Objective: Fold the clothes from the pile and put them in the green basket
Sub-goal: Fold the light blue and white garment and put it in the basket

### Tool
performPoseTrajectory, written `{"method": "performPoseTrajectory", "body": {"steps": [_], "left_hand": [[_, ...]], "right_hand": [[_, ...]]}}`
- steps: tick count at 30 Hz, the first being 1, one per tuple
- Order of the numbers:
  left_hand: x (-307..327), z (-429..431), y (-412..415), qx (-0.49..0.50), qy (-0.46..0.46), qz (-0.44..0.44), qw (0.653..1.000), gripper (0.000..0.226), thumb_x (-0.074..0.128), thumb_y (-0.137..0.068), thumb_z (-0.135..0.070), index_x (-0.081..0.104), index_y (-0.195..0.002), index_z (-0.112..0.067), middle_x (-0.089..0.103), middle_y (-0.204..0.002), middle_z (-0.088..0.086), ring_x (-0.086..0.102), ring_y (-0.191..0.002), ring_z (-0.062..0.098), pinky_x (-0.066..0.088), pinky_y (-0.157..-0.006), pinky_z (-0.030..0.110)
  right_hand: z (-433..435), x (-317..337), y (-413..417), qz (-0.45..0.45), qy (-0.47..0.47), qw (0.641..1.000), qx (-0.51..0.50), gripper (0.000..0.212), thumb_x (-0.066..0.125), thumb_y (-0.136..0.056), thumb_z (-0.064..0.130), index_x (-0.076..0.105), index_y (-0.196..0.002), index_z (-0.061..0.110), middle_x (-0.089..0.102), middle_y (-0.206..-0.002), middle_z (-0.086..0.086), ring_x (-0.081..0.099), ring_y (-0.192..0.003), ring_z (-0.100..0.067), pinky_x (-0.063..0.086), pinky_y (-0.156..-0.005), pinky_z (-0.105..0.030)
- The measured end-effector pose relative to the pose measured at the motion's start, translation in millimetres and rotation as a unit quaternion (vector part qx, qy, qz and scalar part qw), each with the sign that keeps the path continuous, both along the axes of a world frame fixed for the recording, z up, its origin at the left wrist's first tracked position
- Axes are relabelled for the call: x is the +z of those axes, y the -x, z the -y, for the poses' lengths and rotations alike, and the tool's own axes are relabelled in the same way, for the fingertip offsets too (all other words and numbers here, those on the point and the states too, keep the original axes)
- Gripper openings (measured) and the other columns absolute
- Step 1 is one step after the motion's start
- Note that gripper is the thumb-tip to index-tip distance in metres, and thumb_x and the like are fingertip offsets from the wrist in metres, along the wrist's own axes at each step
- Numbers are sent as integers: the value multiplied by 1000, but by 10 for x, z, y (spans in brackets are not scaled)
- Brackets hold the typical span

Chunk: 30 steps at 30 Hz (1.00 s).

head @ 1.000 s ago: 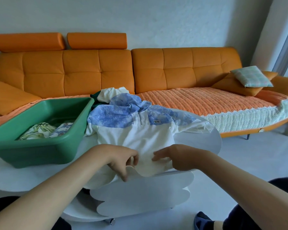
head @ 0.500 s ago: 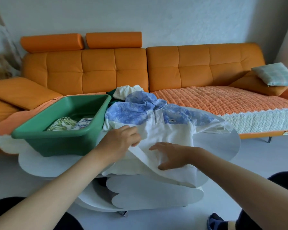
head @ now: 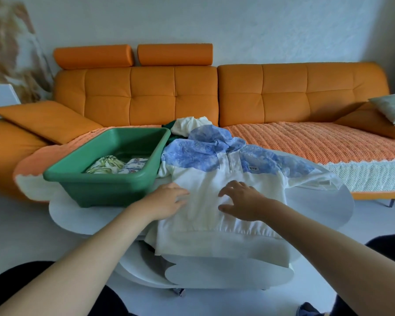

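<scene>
Both hands have let go of the hem they pinched a second ago and now lie flat, fingers spread, on the white-and-blue hooded zip jacket: left hand at its left edge, right hand on its middle, neither gripping anything. That jacket lies face up across the white cloud-shaped tabletop, its hem hanging over the near edge. At the tabletop's left end stands the green plastic basket with folded patterned clothes inside. Behind the hood, at the far edge, sits the remaining pile of clothes; beyond it, the orange sofa.
</scene>
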State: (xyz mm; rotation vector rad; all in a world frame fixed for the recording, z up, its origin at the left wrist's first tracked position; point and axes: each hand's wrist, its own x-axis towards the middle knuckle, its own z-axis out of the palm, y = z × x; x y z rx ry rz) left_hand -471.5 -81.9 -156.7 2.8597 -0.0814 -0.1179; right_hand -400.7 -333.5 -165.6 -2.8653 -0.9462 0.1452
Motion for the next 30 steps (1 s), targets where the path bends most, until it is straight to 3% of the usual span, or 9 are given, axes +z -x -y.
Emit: {"method": "performPoseTrajectory", "body": {"steps": [2, 4, 8, 11, 17, 21, 23, 26, 30], "left_hand": [[-94, -29, -59, 24, -80, -90, 992, 55, 39, -103, -49, 33, -154, -28, 32, -158, 5, 31, -144, 28, 29, -114, 34], [-108, -41, -140, 55, -155, -107, 981, 56, 30, -103, -53, 40, -149, -22, 41, -152, 10, 42, -136, 33, 39, -108, 38], [-14, 99, -291, 80, -212, -21, 974, 51, 31, -103, -47, 62, -122, -12, 59, -126, 12, 57, -112, 29, 44, -83, 34], [-62, 174, -459, 22, -196, 41, 980, 39, 43, -99, -42, 59, -124, -18, 49, -133, 9, 45, -127, 29, 39, -98, 37], [-85, 260, -715, -9, -80, -108, 991, 90, 59, -83, -69, 16, -157, -39, 4, -166, 0, 6, -152, 27, 17, -121, 45], [214, 408, -779, 20, -103, -230, 968, 88, 66, -69, -79, 40, -141, -36, 43, -138, 1, 49, -125, 25, 47, -98, 39], [295, 513, -780, 21, -20, -347, 937, 62, 62, -81, -71, 50, -124, -29, 65, -114, 2, 68, -94, 23, 52, -72, 28], [305, 654, -736, -6, 30, -464, 886, 38, 52, -97, -55, 56, -110, -20, 74, -90, -1, 72, -72, 20, 45, -56, 21], [268, 718, -943, -46, 52, -260, 963, 21, 55, -99, -36, 64, -90, -20, 74, -92, 0, 66, -66, 15, 39, -55, 23]], "right_hand": [[35, -91, -69, -62, 20, 998, -14, 78, 54, -87, 71, 25, -154, 42, 6, -167, -4, 5, -154, -25, 16, -121, -55], [102, -115, -154, -104, 60, 992, -33, 93, 50, -82, 80, 12, -157, 42, -2, -168, 1, -1, -155, -24, 8, -121, -58], [102, -66, -284, -14, 56, 997, -61, 70, 37, -88, 79, 41, -145, 39, 37, -150, -4, 33, -140, -28, 25, -114, -51], [66, -64, -393, 18, 5, 997, -70, 56, 47, -93, 68, 50, -138, 35, 45, -141, -4, 39, -136, -28, 30, -111, -44], [294, -65, -617, -120, 59, 988, -84, 113, 60, -69, 86, 5, -158, 43, -4, -168, 4, -6, -154, -23, 8, -122, -57], [327, 168, -708, -113, 79, 986, -89, 76, 47, -75, 89, 52, -131, 38, 43, -144, -7, 34, -140, -29, 31, -114, -52], [313, 254, -748, -170, 55, 979, -101, 58, 42, -90, 76, 62, -105, 23, 64, -109, -10, 65, -102, -27, 49, -95, -44], [325, 291, -717, -293, 70, 948, -102, 39, 54, -95, 54, 66, -93, 17, 67, -80, -6, 69, -62, -24, 56, -63, -32], [245, 387, -787, -178, 58, 980, -65, 34, 50, -100, 38, 69, -89, 11, 69, -78, -6, 67, -64, -23, 53, -59, -28]]}}
